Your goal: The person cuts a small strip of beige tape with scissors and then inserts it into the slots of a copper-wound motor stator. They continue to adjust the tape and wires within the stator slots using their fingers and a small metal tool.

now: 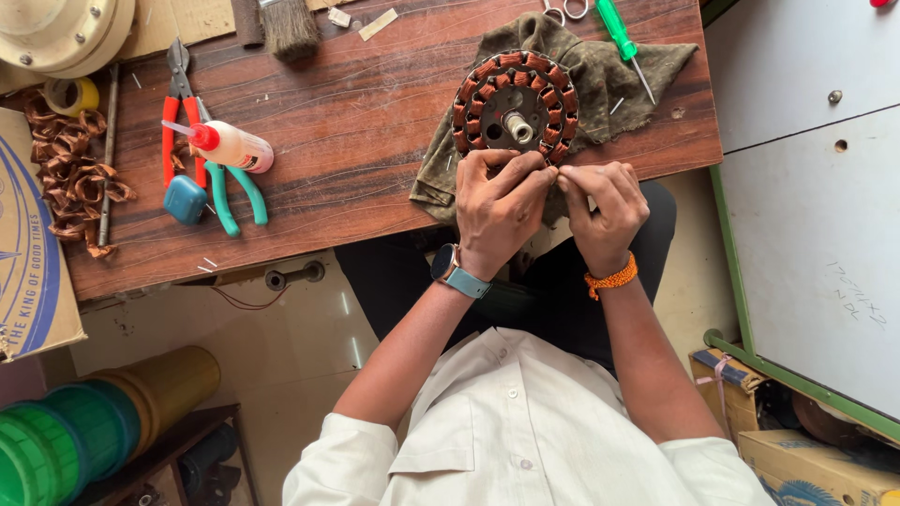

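Head cam: left hand (499, 208) & right hand (603, 210) both pinched shut on something tiny, unclear what, at stator (515, 107) edge, on rag (600, 80).

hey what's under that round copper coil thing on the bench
A crumpled olive cloth lies under the wound stator, spread on the wooden bench. Anything beneath the cloth is hidden.

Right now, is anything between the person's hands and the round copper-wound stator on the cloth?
Nothing visible stands between them. The left hand and the right hand meet at the near rim of the stator, fingers pinched together there. The green screwdriver lies off to the side on the cloth.
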